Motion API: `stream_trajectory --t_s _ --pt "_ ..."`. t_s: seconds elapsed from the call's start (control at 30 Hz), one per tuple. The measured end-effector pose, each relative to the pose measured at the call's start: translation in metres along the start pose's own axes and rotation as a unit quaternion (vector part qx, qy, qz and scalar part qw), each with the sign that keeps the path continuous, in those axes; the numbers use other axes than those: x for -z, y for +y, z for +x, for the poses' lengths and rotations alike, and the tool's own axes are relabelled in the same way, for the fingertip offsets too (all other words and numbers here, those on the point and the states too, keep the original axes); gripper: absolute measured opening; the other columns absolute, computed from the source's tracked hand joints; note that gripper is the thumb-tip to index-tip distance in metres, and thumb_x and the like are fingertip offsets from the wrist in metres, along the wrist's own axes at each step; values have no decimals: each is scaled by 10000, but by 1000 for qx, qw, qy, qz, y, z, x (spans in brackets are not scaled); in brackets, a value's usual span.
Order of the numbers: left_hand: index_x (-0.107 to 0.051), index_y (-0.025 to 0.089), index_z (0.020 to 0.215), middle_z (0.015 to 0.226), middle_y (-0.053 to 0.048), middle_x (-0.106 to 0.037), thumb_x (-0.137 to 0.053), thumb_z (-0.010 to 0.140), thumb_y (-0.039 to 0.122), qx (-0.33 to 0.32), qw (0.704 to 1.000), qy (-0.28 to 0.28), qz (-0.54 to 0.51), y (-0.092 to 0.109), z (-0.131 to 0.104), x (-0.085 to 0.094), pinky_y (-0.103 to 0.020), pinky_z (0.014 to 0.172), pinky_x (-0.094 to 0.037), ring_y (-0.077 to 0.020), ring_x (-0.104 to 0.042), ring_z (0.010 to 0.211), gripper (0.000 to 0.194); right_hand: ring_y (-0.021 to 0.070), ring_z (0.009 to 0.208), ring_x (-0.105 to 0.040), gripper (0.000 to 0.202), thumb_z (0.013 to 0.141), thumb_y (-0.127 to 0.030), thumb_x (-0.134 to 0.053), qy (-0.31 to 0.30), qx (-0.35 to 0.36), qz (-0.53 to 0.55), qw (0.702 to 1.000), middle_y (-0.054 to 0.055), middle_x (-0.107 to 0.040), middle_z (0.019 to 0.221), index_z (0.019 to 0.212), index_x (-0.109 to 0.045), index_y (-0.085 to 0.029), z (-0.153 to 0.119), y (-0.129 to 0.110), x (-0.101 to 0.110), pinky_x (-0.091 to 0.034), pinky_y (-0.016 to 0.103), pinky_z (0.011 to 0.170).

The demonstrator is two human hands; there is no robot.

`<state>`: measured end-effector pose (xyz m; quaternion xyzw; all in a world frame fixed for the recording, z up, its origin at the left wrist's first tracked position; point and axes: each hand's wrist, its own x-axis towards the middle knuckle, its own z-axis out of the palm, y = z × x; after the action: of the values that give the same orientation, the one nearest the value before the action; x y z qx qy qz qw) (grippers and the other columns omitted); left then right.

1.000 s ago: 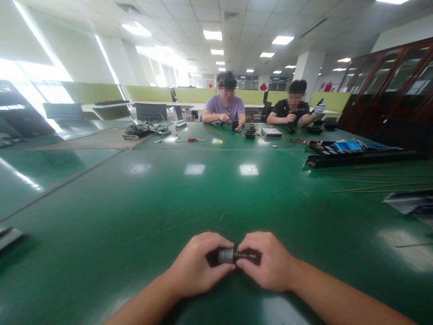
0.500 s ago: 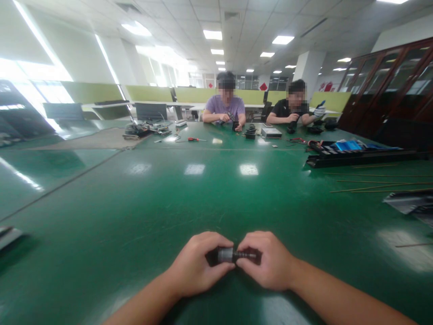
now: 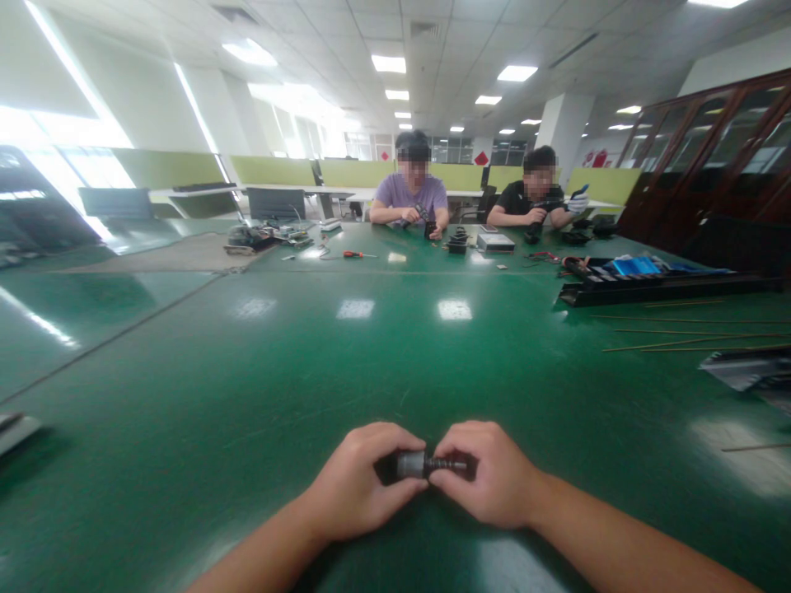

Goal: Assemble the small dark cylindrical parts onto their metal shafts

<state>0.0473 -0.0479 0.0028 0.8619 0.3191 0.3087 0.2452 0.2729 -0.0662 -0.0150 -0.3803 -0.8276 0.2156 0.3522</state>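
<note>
Compared with half a second ago, very little is different: the grey cylindrical part (image 3: 410,464) and its ridged shaft (image 3: 451,464) have shifted slightly to the left, together with the fingertips. Across the table, the co-worker in the dark shirt (image 3: 517,200) holds the gloved hand (image 3: 577,202) a little nearer to the face than before.

The left hand (image 3: 358,478) pinches the grey cylindrical part between thumb and fingers. The right hand (image 3: 491,478) pinches with thumb and finger at the inner end of the ridged shaft, and the shaft's tip points into its curled palm. The part is held level, low in the middle of the view, over the green tabletop (image 3: 395,362).

In front of the hands, a wide stretch of this surface reaches up to the red screwdriver (image 3: 355,254). On the right side, the room is bounded by the thin rods (image 3: 692,335) and the black trough (image 3: 655,290), both well apart from the hands. On the left, a grey object (image 3: 18,434) is cut by the picture's edge.
</note>
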Motion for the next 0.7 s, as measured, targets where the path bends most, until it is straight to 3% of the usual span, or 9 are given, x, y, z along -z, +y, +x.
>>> stream_trajectory --t_s 0.7 --pt "-683 201 995 871 -25 -710 -728 787 248 -1 1000 5 2 -2 0 0 -263 718 -489 -162 -655 781 218 154 643 -575 92 786 -276 -710 8 -28 -7 1000 -5 -648 700 776 -664 -197 0 2 0 -384 272 631"
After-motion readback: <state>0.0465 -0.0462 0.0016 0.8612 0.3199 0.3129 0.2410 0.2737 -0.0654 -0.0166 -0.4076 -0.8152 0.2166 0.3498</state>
